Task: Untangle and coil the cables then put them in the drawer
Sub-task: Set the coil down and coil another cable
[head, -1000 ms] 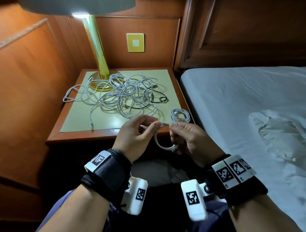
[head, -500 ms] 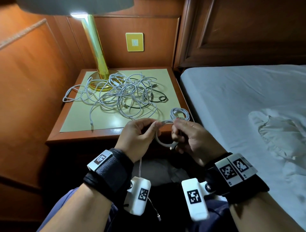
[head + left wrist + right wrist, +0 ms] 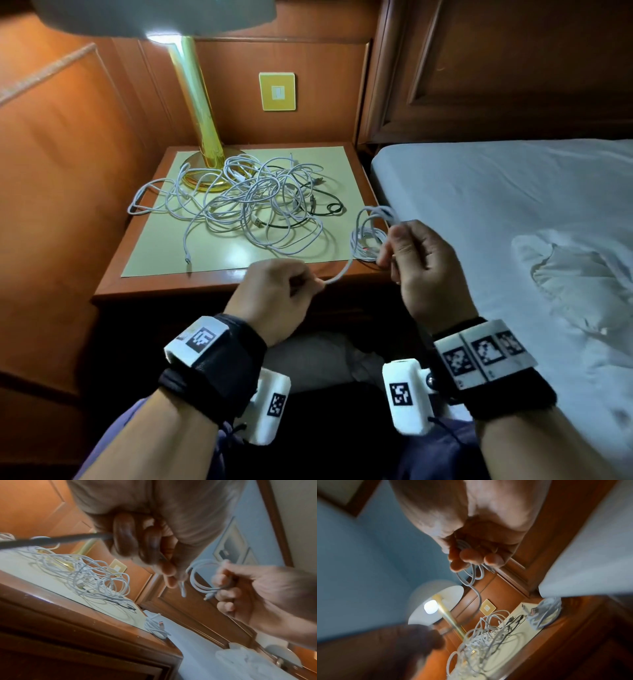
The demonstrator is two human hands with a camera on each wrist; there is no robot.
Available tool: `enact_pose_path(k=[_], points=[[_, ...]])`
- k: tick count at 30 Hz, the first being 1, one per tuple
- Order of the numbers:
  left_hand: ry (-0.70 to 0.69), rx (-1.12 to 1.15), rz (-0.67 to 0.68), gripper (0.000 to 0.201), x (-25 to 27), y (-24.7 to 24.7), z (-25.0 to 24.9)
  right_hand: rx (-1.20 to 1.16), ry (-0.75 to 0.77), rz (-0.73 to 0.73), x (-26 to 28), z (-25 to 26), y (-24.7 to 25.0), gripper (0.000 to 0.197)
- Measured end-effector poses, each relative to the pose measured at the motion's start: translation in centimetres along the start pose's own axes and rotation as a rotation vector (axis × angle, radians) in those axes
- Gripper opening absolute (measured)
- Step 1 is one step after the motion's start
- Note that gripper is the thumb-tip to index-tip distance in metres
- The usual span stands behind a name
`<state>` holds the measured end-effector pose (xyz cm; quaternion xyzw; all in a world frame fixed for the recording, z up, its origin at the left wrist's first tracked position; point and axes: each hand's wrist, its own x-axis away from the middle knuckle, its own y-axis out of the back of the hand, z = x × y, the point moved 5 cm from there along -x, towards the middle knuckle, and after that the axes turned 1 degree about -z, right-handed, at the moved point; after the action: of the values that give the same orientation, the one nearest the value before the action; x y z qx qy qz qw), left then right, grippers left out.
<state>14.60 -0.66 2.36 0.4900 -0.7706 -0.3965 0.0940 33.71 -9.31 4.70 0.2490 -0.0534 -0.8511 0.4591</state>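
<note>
White cable (image 3: 342,272) in hand: held in the air in front of the nightstand (image 3: 164,294), spanning both hands. Right hand (image 3: 423,265), at 3 o'clock of the span, has its fingers curled round a few gathered loops. Left hand (image 3: 277,294), at 9 o'clock, pinches the running length between thumb and fingers.

Assessed handling: light, limp, smooth-jacketed; loops will likely spring open if the grip slackens. Best held across all turns at one side of the coil, feeding slack through a loose pinch; avoid pulling by the plug ends.

One finished coil (image 3: 368,243) lies at the nightstand's 4 o'clock corner. The remaining tangle (image 3: 246,202), white cables with one dark one, sits at centre, touching the lamp base (image 3: 205,171) at 11 o'clock. The drawer is not visible
</note>
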Motion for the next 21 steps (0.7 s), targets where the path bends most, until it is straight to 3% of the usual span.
enact_pose_path(k=[3, 7, 11, 14, 18, 21], points=[[-0.115, 0.125, 0.087, 0.009, 0.4, -0.7, -1.7, 0.153, 0.084, 0.108, 0.7, 0.0, -1.3, 0.025], [-0.155, 0.268, 0.064, 0.012, 0.2, -0.2, -1.9, 0.115, -0.075, 0.298, 1.2, -1.0, -2.6, 0.029], [-0.154, 0.283, -0.007, 0.014, 0.1, -0.1, -1.2, 0.098, -0.121, 0.344, 1.2, -1.1, -2.9, 0.035], [-0.191, 0.285, -0.08, 0.012, 0.2, 0.1, -1.5, -0.061, -0.269, 0.413, 1.5, -1.1, -3.7, 0.038], [-0.091, 0.383, -0.097, 0.009, 0.0, -0.2, -0.9, -0.283, -0.528, 0.5, 2.2, -0.8, -4.4, 0.042], [-0.059, 0.439, -0.111, 0.012, -0.2, -0.3, -0.7, -0.411, -0.547, 0.526, 2.1, -0.2, -4.0, 0.037]])
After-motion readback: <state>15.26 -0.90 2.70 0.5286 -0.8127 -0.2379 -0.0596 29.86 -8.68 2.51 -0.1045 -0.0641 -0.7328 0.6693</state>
